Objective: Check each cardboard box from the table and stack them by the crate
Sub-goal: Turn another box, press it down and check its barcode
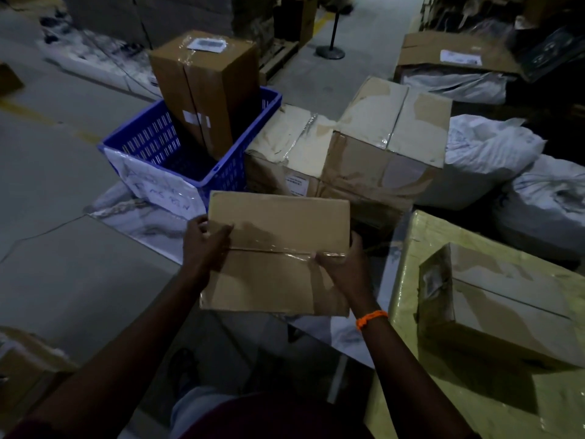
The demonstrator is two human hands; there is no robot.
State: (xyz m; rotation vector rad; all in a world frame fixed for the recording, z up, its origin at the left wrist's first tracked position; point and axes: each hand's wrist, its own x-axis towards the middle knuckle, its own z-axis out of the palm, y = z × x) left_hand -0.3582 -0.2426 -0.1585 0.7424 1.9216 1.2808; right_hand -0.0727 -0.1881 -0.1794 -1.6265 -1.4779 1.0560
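I hold a flat taped cardboard box [278, 229] in front of me, above the floor. My left hand [202, 245] grips its left edge, thumb on top. My right hand [342, 264] grips its right edge, thumb on the tape seam. Beyond it stands a blue plastic crate [243, 166] with a tall cardboard box [205, 87] leaning inside. To the right of the crate sit two worn cardboard boxes on the floor, a lower one [285, 150] and a bigger one [386, 144]. Another cardboard box [493, 302] rests on the yellow-covered table [421, 236] at the right.
White sacks [484, 153] lie behind the table at the right. An open carton [456, 58] with a label stands at the back right. A black post with a round base [330, 49] stands in the aisle. White sheeting [148, 223] lies under the crate. Grey floor spreads left.
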